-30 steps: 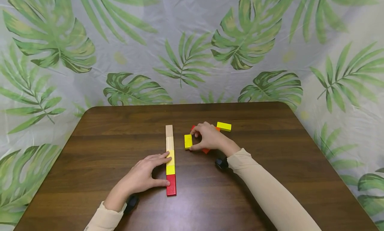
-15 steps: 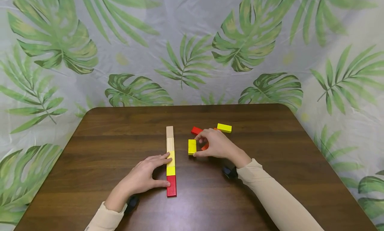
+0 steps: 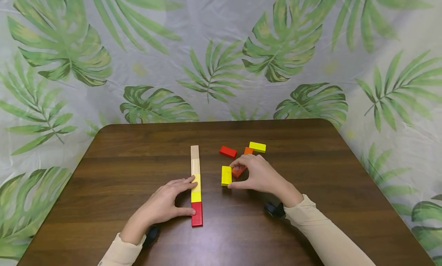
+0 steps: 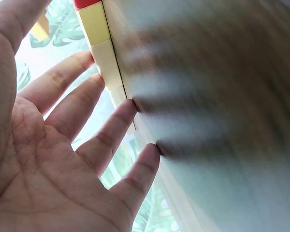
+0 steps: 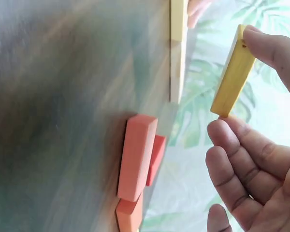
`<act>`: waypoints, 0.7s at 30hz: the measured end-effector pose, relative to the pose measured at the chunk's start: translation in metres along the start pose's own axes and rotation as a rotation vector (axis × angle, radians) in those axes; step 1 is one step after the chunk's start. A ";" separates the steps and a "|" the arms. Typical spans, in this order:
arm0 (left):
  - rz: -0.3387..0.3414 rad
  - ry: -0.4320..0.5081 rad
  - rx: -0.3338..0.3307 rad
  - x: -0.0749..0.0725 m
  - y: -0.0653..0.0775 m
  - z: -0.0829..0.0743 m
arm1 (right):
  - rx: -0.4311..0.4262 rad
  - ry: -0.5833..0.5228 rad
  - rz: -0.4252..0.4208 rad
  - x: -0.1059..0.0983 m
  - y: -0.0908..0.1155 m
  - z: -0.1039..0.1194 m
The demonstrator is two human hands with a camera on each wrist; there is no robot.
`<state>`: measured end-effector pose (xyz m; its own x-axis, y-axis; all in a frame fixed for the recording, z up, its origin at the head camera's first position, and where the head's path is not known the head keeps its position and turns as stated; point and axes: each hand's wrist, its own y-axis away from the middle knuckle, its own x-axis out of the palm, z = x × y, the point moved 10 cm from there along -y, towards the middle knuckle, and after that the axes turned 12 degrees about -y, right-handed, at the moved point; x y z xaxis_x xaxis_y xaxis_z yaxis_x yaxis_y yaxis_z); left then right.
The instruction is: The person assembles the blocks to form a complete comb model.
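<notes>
A straight row of blocks runs away from me: a red block (image 3: 197, 215) nearest, then a yellow block (image 3: 196, 197), a pale yellow block (image 3: 197, 180) and plain wooden blocks (image 3: 195, 158). Along its left side lies my left hand (image 3: 165, 200), thumb against the red block and fingertips at the pale yellow one. Its fingers are spread, two tips down at the tabletop in the left wrist view. To the right of the row, my right hand (image 3: 262, 175) pinches another yellow block (image 5: 234, 72) by its ends, thumb against fingertips, raised above the table.
Behind and beside the right hand lie a loose red block (image 3: 228, 151), two orange blocks (image 3: 238, 171) and a further yellow block (image 3: 257, 147). The dark wooden table (image 3: 131, 147) ends at a leaf-patterned cloth (image 3: 221, 58).
My right hand has drawn right and toward me, carrying the yellow block away from the row. The loose red and orange blocks are now less covered. The left hand stays in place.
</notes>
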<state>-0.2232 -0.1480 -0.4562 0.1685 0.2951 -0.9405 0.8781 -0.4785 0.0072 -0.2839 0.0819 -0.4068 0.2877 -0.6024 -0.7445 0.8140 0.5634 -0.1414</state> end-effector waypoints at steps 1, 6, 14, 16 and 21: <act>0.001 0.002 -0.001 0.000 0.000 0.000 | -0.005 -0.010 -0.001 0.001 0.002 0.002; -0.004 0.000 0.002 -0.001 0.001 0.000 | -0.048 -0.001 0.002 0.009 0.012 0.013; -0.003 -0.003 0.005 -0.002 0.001 0.000 | -0.068 0.052 0.013 0.016 0.022 0.026; 0.003 0.000 0.003 -0.002 0.001 -0.001 | -0.063 0.053 0.016 0.016 0.024 0.027; 0.014 0.005 0.001 0.000 0.000 -0.003 | -0.030 0.025 0.042 0.019 0.031 0.030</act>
<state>-0.2216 -0.1458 -0.4550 0.1830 0.2927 -0.9385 0.8750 -0.4837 0.0198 -0.2380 0.0715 -0.4059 0.3081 -0.5634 -0.7666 0.7858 0.6049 -0.1288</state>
